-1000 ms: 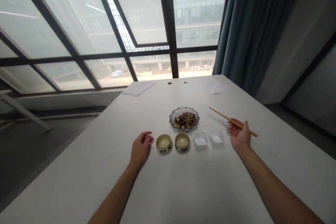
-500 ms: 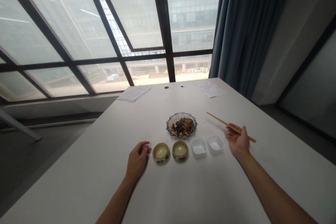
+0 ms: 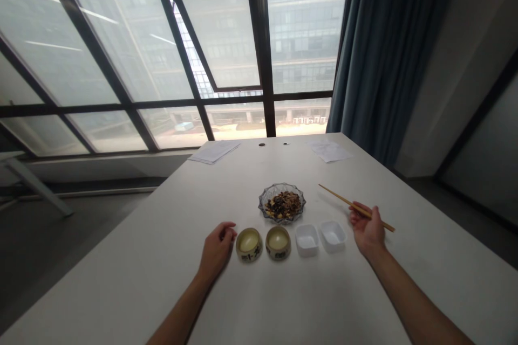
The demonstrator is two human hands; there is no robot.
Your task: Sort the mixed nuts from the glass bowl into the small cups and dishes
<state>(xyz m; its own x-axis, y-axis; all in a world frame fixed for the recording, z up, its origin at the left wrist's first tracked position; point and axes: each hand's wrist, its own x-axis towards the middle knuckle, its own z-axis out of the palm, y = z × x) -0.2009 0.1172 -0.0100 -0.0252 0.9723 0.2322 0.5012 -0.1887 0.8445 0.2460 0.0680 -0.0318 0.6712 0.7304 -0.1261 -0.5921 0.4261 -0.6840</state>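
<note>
My left hand (image 3: 217,252) rests on the white table (image 3: 133,259) with its fingers loosely curled, holding nothing, just beside a round ceramic cup (image 3: 249,244) with dark lettering. A matching cup (image 3: 278,242) stands to that one's right, and both hold a pale liquid or pale contents. Further right are two small white square dishes (image 3: 306,240) (image 3: 333,236). Behind them sits a cut-glass dish (image 3: 282,204) of dark and tan dried pieces. My right hand (image 3: 367,232) grips thin wooden chopsticks (image 3: 343,200), close to the second white dish.
Loose papers (image 3: 214,152) (image 3: 329,151) lie at the far end of the table, with two small dark dots (image 3: 261,145) between them. Large windows (image 3: 226,48) and a blue-grey curtain (image 3: 384,48) stand behind. The table's edges slant away on both sides.
The whole view has tilted upward, so the table and its objects sit lower in the picture. Both hands keep their places beside the dishes, and the right hand still grips the chopsticks.
</note>
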